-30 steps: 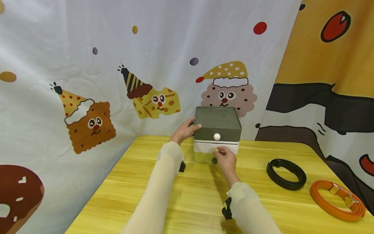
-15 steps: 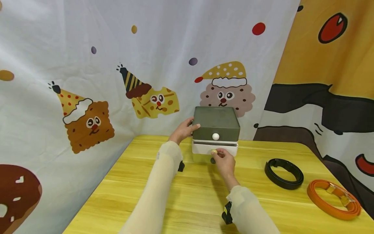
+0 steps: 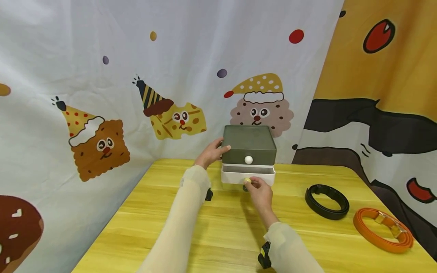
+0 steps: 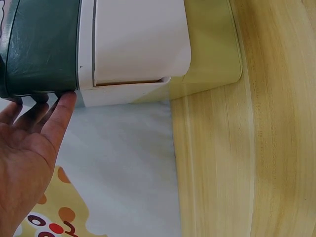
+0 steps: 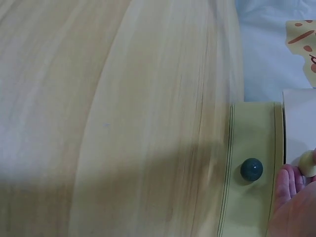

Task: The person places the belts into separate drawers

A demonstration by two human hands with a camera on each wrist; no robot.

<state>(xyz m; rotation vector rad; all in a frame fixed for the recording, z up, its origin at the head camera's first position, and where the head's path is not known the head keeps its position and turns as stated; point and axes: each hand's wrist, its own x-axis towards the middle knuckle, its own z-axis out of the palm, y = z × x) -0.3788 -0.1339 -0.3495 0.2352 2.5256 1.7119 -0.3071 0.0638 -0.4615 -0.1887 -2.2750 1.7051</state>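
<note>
A small drawer chest stands at the back of the table, with a dark green top tier (image 3: 249, 138), a white drawer (image 3: 232, 175) in the middle and a yellow-green bottom tier (image 4: 212, 39). The white drawer is partly pulled out, its inside showing as a narrow strip. My right hand (image 3: 262, 195) pinches the drawer's pale yellow knob (image 5: 307, 164) between thumb and fingers. Extended fingers of my left hand (image 4: 32, 143) press against the left side of the green tier, thumb near its front corner. A white knob (image 3: 248, 160) sits on the green front.
On the right of the wooden table (image 3: 218, 235) lie a coiled black belt (image 3: 327, 210) and a coiled orange belt (image 3: 382, 240) with a gold buckle. The bottom tier has a dark knob (image 5: 251, 169). A cartoon-printed curtain (image 3: 191, 45) hangs close behind the chest.
The white drawer has slid out of the chest toward me, from nearly closed to partly open, my right hand coming with its knob. My left hand has stayed on the chest's side.
</note>
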